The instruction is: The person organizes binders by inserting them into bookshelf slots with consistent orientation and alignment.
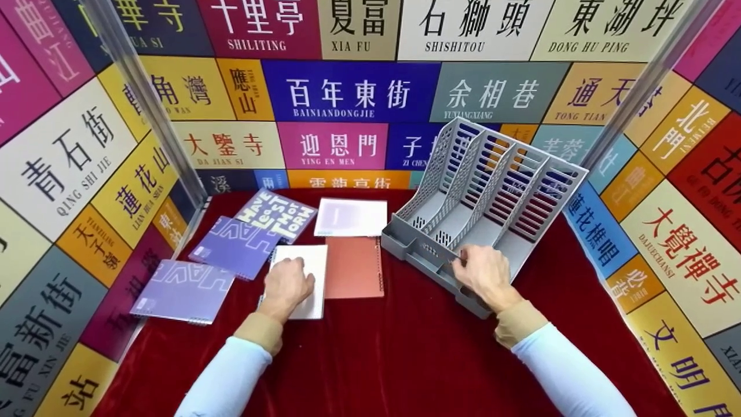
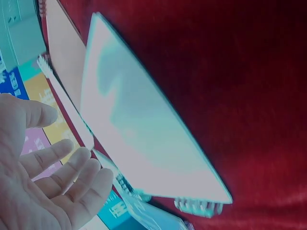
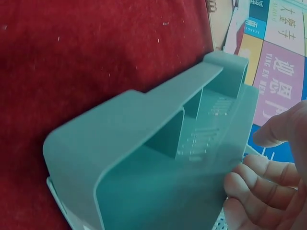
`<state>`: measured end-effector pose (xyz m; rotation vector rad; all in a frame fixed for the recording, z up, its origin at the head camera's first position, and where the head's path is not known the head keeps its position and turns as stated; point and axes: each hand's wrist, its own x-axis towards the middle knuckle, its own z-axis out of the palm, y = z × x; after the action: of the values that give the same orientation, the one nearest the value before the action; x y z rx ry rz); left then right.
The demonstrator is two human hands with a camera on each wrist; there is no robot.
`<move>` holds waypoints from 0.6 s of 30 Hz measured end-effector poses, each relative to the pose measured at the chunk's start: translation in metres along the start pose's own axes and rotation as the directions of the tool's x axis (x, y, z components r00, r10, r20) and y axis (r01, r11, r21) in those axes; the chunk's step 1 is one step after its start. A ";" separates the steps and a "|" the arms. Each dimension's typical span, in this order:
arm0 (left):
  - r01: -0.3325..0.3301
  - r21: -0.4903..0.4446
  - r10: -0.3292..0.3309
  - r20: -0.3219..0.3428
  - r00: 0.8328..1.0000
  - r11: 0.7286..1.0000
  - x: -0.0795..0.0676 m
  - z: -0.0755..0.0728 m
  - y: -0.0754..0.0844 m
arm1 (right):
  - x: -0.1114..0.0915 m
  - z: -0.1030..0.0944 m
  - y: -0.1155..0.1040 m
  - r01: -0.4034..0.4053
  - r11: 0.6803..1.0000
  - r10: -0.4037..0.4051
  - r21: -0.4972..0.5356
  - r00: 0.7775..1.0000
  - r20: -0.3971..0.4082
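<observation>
A grey desktop file rack (image 1: pixel 440 237) with tall slotted dividers and a front tray (image 3: pixel 206 124) stands at the right of the red cloth. My right hand (image 1: pixel 487 273) is at its front part; in the right wrist view the fingers are loosely bent beside the tray's wall, with the thumb apart. Whether the fingertips touch the rack I cannot tell. A white spiral notebook (image 2: pixel 134 120) lies flat, and my left hand (image 1: pixel 286 285) hovers over it with loosely bent fingers, nothing between them. An orange-red notebook (image 1: pixel 354 269) lies just right of the white one.
Two purple notebooks (image 1: pixel 182 292) lie at the left, overlapped by a notebook with white and yellow lettering (image 1: pixel 281 215). A pale lilac-white notebook (image 1: pixel 351 217) lies behind the orange-red one. Panels with printed place names (image 1: pixel 362 90) enclose the cloth-covered table (image 1: pixel 370 359) at back and sides.
</observation>
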<state>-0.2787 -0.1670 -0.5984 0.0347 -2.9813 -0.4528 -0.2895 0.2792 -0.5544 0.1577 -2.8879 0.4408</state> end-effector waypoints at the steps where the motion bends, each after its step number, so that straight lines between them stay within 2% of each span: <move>1: 0.018 0.009 -0.018 0.013 1.000 1.000 0.001 -0.002 -0.004 | 0.000 -0.002 0.002 -0.007 1.000 0.007 -0.007 1.000 0.000; 8: 0.155 0.007 -0.155 0.077 0.985 0.988 0.003 -0.013 -0.028 | 0.001 -0.012 0.020 -0.042 0.997 0.041 -0.062 0.999 -0.019; 14: 0.207 -0.013 -0.205 0.085 0.975 0.978 0.001 -0.019 -0.041 | 0.001 -0.021 0.045 -0.094 0.992 0.090 -0.079 0.995 -0.047; 18: 0.255 0.015 -0.255 0.134 0.958 0.967 -0.002 -0.019 -0.047 | 0.003 -0.025 0.065 -0.136 0.988 0.130 -0.076 0.988 -0.079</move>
<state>-0.2737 -0.2175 -0.5950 0.4091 -3.1220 -0.5053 -0.2964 0.3485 -0.5491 -0.0635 -2.8473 0.3432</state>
